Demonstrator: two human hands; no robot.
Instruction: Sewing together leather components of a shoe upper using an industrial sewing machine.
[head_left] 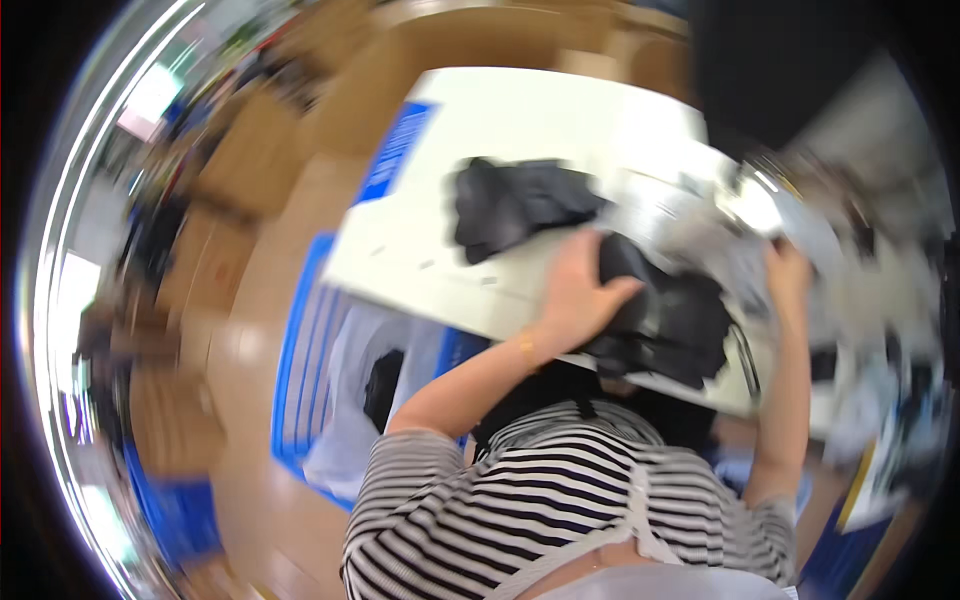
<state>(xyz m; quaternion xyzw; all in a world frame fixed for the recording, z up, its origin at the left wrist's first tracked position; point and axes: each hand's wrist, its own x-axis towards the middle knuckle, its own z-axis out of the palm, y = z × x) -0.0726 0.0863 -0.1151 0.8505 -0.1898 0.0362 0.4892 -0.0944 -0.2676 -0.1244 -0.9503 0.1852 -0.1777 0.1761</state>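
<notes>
My left hand (pixel 583 292) lies over the white table with its fingers stretched and thumb apart, at the left edge of a soft black bundle (pixel 680 325). Whether it touches the bundle is unclear. A second black bundle (pixel 515 203) rests just beyond that hand; the blur hides what kind of things these bundles are. Farther right, my right hand (pixel 788 268) reaches to a pile of clear plastic bags (pixel 705 225). Motion smears its fingers, so a grip on the plastic cannot be made out.
On the white table (pixel 500 110) a blue label is stuck at the far left. Below its left edge stands a blue basket (pixel 300 390) with a pale liner and something black inside. Cardboard boxes (pixel 250 150) line the floor beyond. A dark panel (pixel 770 70) rises at the far right.
</notes>
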